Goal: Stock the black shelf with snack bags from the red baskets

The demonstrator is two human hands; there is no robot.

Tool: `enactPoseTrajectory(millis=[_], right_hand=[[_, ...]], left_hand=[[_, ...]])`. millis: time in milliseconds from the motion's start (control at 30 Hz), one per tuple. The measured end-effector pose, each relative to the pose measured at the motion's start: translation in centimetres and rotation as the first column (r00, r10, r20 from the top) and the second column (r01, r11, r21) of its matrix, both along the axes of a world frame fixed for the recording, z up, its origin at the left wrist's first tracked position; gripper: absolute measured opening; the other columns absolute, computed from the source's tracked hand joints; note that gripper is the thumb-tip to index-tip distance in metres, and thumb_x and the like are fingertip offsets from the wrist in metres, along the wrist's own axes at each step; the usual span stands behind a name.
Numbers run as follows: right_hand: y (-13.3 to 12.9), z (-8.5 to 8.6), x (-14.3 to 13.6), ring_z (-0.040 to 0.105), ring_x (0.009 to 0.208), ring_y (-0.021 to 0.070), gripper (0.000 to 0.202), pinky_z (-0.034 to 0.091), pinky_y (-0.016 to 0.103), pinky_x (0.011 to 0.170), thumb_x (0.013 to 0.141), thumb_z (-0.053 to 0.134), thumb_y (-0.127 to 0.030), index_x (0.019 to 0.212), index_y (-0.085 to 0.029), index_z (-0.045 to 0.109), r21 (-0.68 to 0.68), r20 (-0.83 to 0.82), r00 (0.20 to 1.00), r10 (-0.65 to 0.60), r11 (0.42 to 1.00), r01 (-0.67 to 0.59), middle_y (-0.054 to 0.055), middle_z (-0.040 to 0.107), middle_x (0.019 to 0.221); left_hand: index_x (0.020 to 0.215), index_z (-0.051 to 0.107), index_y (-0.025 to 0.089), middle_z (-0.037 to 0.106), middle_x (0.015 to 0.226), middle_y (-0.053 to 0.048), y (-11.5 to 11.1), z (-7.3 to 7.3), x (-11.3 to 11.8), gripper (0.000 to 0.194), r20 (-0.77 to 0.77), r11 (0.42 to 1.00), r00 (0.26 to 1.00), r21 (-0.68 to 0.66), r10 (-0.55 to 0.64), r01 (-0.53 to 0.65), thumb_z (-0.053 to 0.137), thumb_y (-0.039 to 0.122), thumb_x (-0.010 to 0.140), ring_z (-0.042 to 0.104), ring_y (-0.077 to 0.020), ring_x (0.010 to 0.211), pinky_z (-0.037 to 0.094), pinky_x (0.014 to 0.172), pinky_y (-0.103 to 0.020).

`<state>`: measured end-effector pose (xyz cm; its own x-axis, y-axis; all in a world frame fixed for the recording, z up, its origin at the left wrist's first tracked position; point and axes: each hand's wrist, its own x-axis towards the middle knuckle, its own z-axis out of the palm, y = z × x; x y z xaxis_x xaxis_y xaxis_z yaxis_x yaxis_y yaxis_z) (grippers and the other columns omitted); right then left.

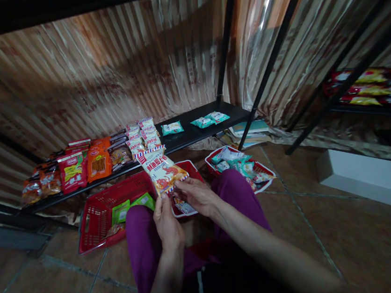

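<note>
Between my two hands is a white and orange snack packet (163,171) with striped ends. My left hand (167,222) pinches its near left corner, and my right hand (197,193) grips the near right corner. The packet is above a red basket (193,168) that stands between my knees, its contents partly hidden. Beyond the packet, several white snack packets (143,136) like it sit in rows on the low black shelf (191,140). Teal packets (210,119) lie flat farther right on that shelf.
Left of my knees is a larger red basket (91,219) with green packets (121,211). A smaller basket (272,175) at right holds teal packets. Orange and red snack bags (73,172) line the shelf's left. Black posts (261,78) and a white box (372,183) stand right.
</note>
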<state>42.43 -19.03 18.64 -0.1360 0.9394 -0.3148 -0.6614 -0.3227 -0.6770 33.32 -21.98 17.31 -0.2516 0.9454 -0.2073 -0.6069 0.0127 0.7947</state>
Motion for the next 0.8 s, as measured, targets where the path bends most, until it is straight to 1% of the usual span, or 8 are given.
enactPoseTrajectory(millis=[100, 167, 300, 400, 567, 667, 800], right_hand=[[-0.4, 0.0, -0.8, 0.062, 0.062, 0.0099, 0.029, 0.050, 0.020, 0.059, 0.050, 0.084, -0.025, 0.071, -0.015, 0.067, -0.035, -0.017, 1.000, -0.004, 0.999, 0.004, 0.002, 0.069, 0.072], [-0.6, -0.1, -1.1, 0.061, 0.060, 0.0101, 0.028, 0.050, 0.021, 0.058, 0.049, 0.083, -0.024, 0.071, -0.016, 0.067, -0.034, 0.002, 0.999, -0.039, 0.999, 0.039, 0.001, 0.069, 0.070], [-0.9, -0.3, -1.0, 0.061, 0.059, 0.0111, 0.031, 0.050, 0.023, 0.059, 0.050, 0.083, -0.025, 0.075, -0.017, 0.067, 0.025, 0.050, 0.994, -0.098, 0.995, 0.096, 0.001, 0.069, 0.072], [-1.0, -0.4, -0.9, 0.060, 0.060, 0.0103, 0.031, 0.049, 0.022, 0.059, 0.049, 0.082, -0.025, 0.076, -0.016, 0.068, 0.030, 0.058, 0.991, -0.117, 0.993, 0.116, 0.001, 0.069, 0.072], [-1.1, -0.5, -1.0, 0.058, 0.059, 0.0081, 0.032, 0.046, 0.019, 0.056, 0.047, 0.083, -0.026, 0.074, -0.016, 0.068, -0.020, 0.054, 0.992, -0.117, 0.993, 0.118, 0.000, 0.069, 0.072], [-1.3, -0.5, -1.0, 0.058, 0.059, 0.0091, 0.031, 0.046, 0.021, 0.057, 0.048, 0.083, -0.027, 0.073, -0.016, 0.068, -0.011, 0.079, 0.991, -0.108, 0.994, 0.109, 0.000, 0.069, 0.072], [-1.7, -0.3, -1.0, 0.059, 0.060, 0.0106, 0.031, 0.047, 0.024, 0.060, 0.049, 0.083, -0.028, 0.074, -0.016, 0.068, 0.026, 0.119, 0.989, -0.085, 0.996, 0.083, 0.000, 0.068, 0.070]], left_hand=[[0.092, 0.068, 0.018, 0.070, 0.094, -0.005, -0.2, -0.2, 0.2, 0.026, -0.012, 1.000, 1.000, -0.006, -0.014, 0.014, 0.067, 0.036, 0.073, 0.063, -0.0154, 0.091, 0.047, 0.081, -0.025], [0.091, 0.068, 0.018, 0.069, 0.095, -0.005, -0.3, -0.1, 0.2, 0.026, -0.029, 1.000, 0.999, -0.012, -0.022, 0.022, 0.067, 0.036, 0.072, 0.063, -0.0159, 0.092, 0.047, 0.082, -0.026], [0.087, 0.069, 0.017, 0.070, 0.090, -0.005, -0.6, 0.5, 0.2, 0.025, -0.028, 0.999, 0.999, -0.006, -0.046, 0.046, 0.070, 0.033, 0.067, 0.064, -0.0158, 0.086, 0.048, 0.080, -0.026], [0.087, 0.069, 0.016, 0.071, 0.092, -0.006, -0.5, 1.1, -0.1, 0.025, -0.021, 0.998, 0.998, 0.030, -0.061, 0.061, 0.070, 0.031, 0.067, 0.064, -0.0169, 0.088, 0.048, 0.082, -0.027], [0.098, 0.067, 0.016, 0.069, 0.102, -0.007, 0.6, 1.5, -0.9, 0.031, -0.004, 1.000, 1.000, 0.026, -0.010, 0.010, 0.068, 0.031, 0.070, 0.063, -0.0191, 0.095, 0.047, 0.085, -0.030], [0.096, 0.066, 0.016, 0.070, 0.098, -0.007, 1.3, 1.7, -1.3, 0.031, -0.052, 0.998, 0.999, 0.058, 0.009, -0.006, 0.068, 0.034, 0.071, 0.064, -0.0179, 0.090, 0.047, 0.083, -0.030], [0.092, 0.065, 0.016, 0.070, 0.088, -0.003, 1.9, 1.9, -1.7, 0.031, -0.089, 0.996, 0.995, 0.077, 0.043, -0.036, 0.070, 0.036, 0.068, 0.064, -0.0145, 0.078, 0.047, 0.078, -0.029]])
